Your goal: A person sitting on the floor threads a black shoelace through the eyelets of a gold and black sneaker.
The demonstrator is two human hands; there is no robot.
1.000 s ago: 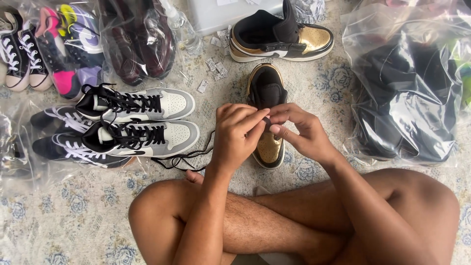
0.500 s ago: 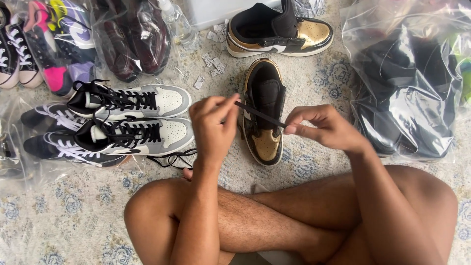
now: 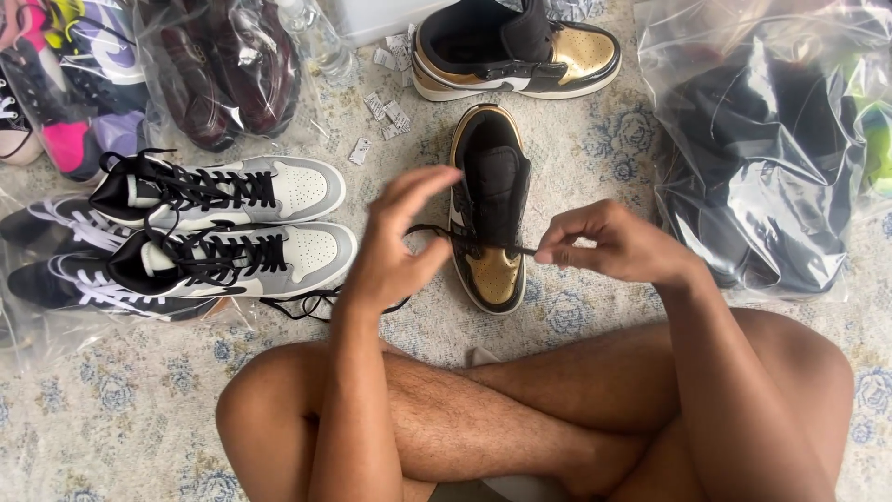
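A black-and-gold high-top sneaker [image 3: 490,271] stands on the patterned rug in front of my crossed legs, toe toward me. A black shoelace [image 3: 469,240] stretches across its toe area. My right hand [image 3: 618,249] pinches one end of the lace just right of the shoe. My left hand [image 3: 395,240] hovers left of the shoe with fingers spread. The lace passes behind its palm and trails down to the rug [image 3: 307,303]. The matching sneaker [image 3: 567,58] lies on its side farther away.
Two grey, white and black laced sneakers [image 3: 237,223] sit to the left. Clear plastic bags hold more shoes at the far left [image 3: 214,74] and right [image 3: 762,158]. Small white packets [image 3: 383,112] and a clear bottle [image 3: 316,42] lie near the top.
My hands came apart, drawing the lace out between them. My left hand has opened its fingers and dropped lower. The lace now lies lower, across the shoe's toe.
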